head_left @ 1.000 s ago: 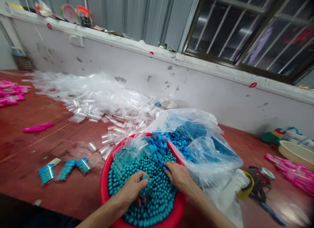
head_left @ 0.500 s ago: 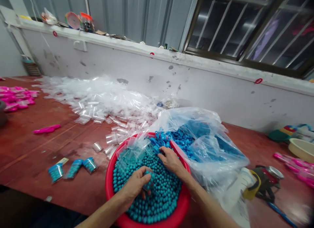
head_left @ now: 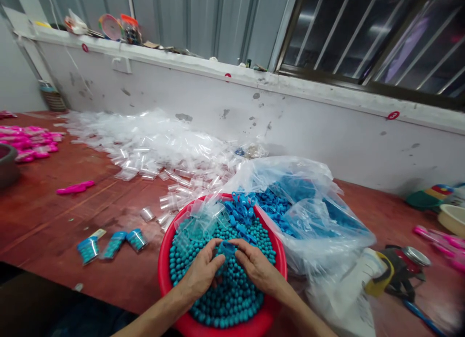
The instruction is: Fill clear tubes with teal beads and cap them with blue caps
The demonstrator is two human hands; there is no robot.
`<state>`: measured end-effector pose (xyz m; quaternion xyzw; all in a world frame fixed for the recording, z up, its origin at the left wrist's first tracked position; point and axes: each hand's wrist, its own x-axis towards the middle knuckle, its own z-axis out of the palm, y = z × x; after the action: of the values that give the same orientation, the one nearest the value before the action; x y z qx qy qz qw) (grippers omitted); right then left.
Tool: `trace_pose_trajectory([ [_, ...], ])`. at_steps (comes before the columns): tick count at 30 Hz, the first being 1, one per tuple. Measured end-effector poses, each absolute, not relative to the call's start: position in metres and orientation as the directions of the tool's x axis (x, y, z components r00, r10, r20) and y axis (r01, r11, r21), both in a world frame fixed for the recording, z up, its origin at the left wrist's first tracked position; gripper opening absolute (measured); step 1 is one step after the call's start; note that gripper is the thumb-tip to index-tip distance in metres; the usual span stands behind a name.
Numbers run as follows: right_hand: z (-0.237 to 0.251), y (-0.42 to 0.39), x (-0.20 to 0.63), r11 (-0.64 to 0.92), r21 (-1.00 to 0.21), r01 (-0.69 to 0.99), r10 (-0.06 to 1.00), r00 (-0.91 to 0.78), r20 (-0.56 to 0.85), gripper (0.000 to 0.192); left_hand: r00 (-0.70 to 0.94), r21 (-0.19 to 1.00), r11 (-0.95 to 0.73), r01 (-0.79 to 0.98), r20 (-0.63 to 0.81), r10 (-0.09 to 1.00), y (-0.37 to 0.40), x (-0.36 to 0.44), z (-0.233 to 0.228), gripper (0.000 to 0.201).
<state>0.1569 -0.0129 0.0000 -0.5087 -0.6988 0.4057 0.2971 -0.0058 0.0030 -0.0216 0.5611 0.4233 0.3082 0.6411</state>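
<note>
A red basin (head_left: 162, 274) holds a heap of teal beads (head_left: 232, 298), with small clear bags (head_left: 196, 223) and blue plastic pieces (head_left: 241, 213) at its far side. My left hand (head_left: 201, 271) and my right hand (head_left: 256, 267) meet over the beads. Between their fingertips they pinch a small bag with teal beads (head_left: 225, 250) in it. Both hands hover just above the bead heap.
A big clear sack of blue parts (head_left: 308, 211) leans against the basin's right side. Empty clear bags (head_left: 145, 143) lie heaped along the wall. Three filled bead bags (head_left: 112, 242) lie left of the basin. Pink items (head_left: 74, 188) sit at left, tape and tools (head_left: 399, 269) at right.
My right hand came back from the blue pieces at the basin's far rim to meet my left hand. Both hands now pinch the small bag together.
</note>
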Motion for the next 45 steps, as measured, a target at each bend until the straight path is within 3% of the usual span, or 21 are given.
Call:
trace_pose_trajectory([
  [3, 0.002, -0.015, 0.158, 0.306, -0.792, 0.528, 0.935, -0.322, 0.147, 0.027, 0.455, 0.984, 0.15, 0.098, -0.178, 0.873, 0.001, -0.005, -0.017, 0.038],
  [9, 0.001, -0.012, 0.16, -0.039, -0.949, 0.314, 0.965, -0.235, -0.118, 0.028, 0.442, 0.988, 0.142, 0.068, -0.157, 0.883, -0.002, -0.005, -0.009, 0.036],
  [11, 0.002, -0.013, 0.16, -0.077, -0.96, 0.269, 0.959, -0.245, -0.145, 0.024, 0.458, 0.987, 0.146, 0.063, -0.159, 0.874, -0.001, -0.006, -0.01, 0.036],
  [13, 0.003, -0.015, 0.16, 0.004, -0.943, 0.332, 0.977, -0.201, -0.067, 0.021, 0.475, 0.983, 0.177, 0.052, -0.18, 0.861, -0.001, -0.006, -0.012, 0.038],
  [15, 0.002, -0.019, 0.159, 0.178, -0.87, 0.46, 0.981, -0.155, 0.118, 0.019, 0.49, 0.974, 0.222, 0.032, -0.209, 0.846, 0.0, -0.005, -0.013, 0.043],
  [17, 0.0, -0.022, 0.158, 0.346, -0.762, 0.548, 0.938, -0.178, 0.298, 0.02, 0.504, 0.966, 0.259, 0.006, -0.226, 0.833, 0.0, -0.005, -0.013, 0.048],
  [19, -0.003, -0.025, 0.157, 0.438, -0.702, 0.561, 0.897, -0.219, 0.384, 0.022, 0.515, 0.957, 0.288, -0.024, -0.235, 0.824, 0.001, -0.005, -0.013, 0.051],
  [28, -0.009, -0.029, 0.147, 0.497, -0.648, 0.578, 0.853, -0.189, 0.486, 0.022, 0.495, 0.941, 0.327, -0.08, -0.248, 0.833, 0.0, -0.002, -0.014, 0.06],
  [33, -0.014, -0.033, 0.131, 0.5, -0.621, 0.603, 0.838, -0.158, 0.522, 0.026, 0.432, 0.943, 0.316, -0.105, -0.243, 0.869, 0.0, -0.001, -0.013, 0.053],
  [37, -0.005, -0.031, 0.138, 0.437, -0.757, 0.485, 0.897, -0.181, 0.402, 0.022, 0.425, 0.949, 0.301, -0.098, -0.233, 0.875, 0.0, -0.004, -0.01, 0.047],
  [41, 0.006, -0.02, 0.157, 0.04, -0.98, 0.195, 0.995, -0.1, 0.02, 0.021, 0.474, 0.953, 0.296, -0.06, -0.234, 0.849, 0.0, -0.005, -0.006, 0.043],
  [43, 0.009, -0.015, 0.161, -0.112, -0.992, 0.058, 0.993, -0.032, -0.114, 0.028, 0.503, 0.961, 0.272, -0.041, -0.216, 0.837, 0.0, -0.006, -0.005, 0.04],
  [45, 0.01, -0.012, 0.158, -0.149, -0.989, -0.005, 0.988, 0.04, -0.149, 0.036, 0.519, 0.97, 0.242, -0.015, -0.199, 0.831, 0.0, -0.006, -0.005, 0.038],
])
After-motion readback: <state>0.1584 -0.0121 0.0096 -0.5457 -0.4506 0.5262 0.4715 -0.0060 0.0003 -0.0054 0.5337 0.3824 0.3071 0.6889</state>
